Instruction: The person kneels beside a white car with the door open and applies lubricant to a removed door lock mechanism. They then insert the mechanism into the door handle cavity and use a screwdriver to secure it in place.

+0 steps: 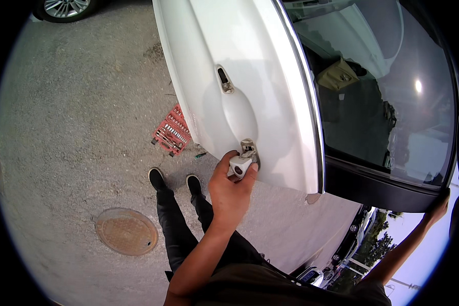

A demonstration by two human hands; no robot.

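My left hand (228, 194) grips a small white handle end cap (239, 164) with a dark round hole, its thumb and fingers around it at the lower handle opening (248, 147) of a white car door (285, 117). Above that opening lie the scooped recess (239, 112) and a second narrow opening (224, 79), with no handle bar over them. My right hand (438, 207) is closed on the edge of the black window frame (380, 196) at the right, its fingertips partly hidden. The door's window (377, 122) reflects the sky and shows a dim interior.
An open red socket case (168, 136) and a small green tool (201, 154) lie on the gravelly ground beside the door. A round metal cover (126, 229) is set in the ground near my feet (157, 178). A car wheel (66, 7) stands at the top left, more cars (352, 234) at the lower right.
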